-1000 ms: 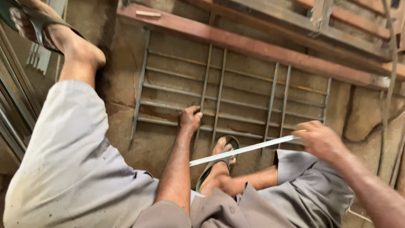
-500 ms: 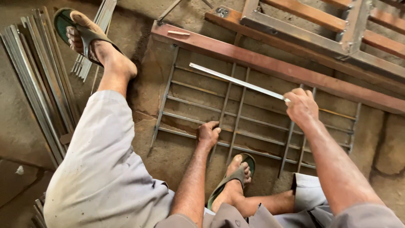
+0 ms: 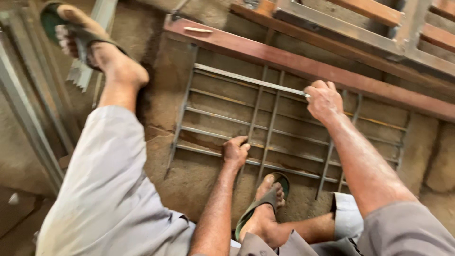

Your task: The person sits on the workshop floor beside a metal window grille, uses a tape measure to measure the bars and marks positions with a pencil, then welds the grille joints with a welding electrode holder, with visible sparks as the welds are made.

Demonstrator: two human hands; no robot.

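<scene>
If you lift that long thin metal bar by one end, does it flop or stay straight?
Probably stays straight: the metal strip shows no sag though the right hand holds only its end. It looks thin and flat, so likely light and unlikely to roll.

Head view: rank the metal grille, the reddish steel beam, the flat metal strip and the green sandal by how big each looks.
1. Metal grille
2. Reddish steel beam, partly cut off by the frame
3. Flat metal strip, held by the right hand
4. Green sandal, partly out of frame

Left hand (image 3: 235, 151) presses down, fingers curled, arm straight; right hand (image 3: 323, 100) is fisted, arm extended forward
</scene>
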